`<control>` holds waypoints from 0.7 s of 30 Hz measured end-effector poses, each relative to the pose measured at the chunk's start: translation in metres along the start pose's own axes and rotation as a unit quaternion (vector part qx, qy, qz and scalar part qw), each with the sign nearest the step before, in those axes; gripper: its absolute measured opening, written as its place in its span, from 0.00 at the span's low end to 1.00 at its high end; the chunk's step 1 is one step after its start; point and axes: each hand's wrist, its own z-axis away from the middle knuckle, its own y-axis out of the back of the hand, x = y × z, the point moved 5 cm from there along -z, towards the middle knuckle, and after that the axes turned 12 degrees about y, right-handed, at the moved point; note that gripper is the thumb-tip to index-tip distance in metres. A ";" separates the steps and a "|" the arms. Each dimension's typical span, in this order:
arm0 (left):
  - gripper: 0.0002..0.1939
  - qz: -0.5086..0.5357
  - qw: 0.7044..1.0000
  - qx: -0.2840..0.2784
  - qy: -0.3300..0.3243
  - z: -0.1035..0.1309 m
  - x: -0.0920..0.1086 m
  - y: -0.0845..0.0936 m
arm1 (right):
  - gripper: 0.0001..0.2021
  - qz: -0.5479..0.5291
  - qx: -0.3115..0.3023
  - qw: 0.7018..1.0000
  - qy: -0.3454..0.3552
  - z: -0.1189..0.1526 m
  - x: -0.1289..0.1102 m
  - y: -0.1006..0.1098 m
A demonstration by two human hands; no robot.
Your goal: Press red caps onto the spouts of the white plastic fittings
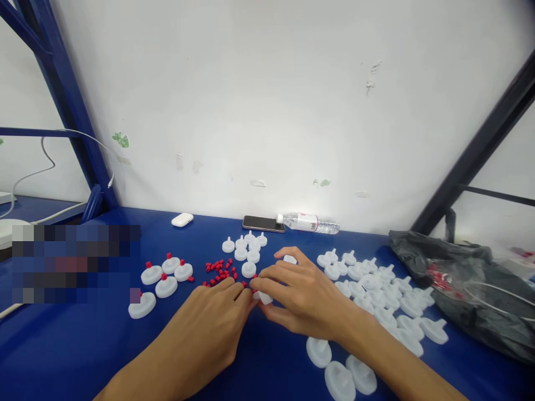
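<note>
My left hand and my right hand meet over the middle of the table. Between their fingertips is a white plastic spouted cap, largely covered by the fingers. A bit of red shows at my right fingertips, seemingly a small red cap. Both hands are closed around the white piece. Just beyond my left hand lies a loose pile of small red caps. Several white spouted caps stand behind the hands. On the left are several white caps with red tips.
Many white spouted caps spread across the right side, some under my right forearm. A black plastic bag with red pieces sits far right. By the wall lie a phone, a water bottle and a white earbud case.
</note>
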 end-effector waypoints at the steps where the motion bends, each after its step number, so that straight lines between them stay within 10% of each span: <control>1: 0.15 0.002 1.000 0.004 0.001 0.000 0.000 0.000 | 0.07 0.000 0.000 1.000 0.000 0.000 0.000 0.000; 21: 0.14 -0.002 1.000 0.021 -0.012 0.002 -0.001 -0.003 | 0.07 -0.005 -0.007 1.000 -0.001 0.001 0.001 -0.002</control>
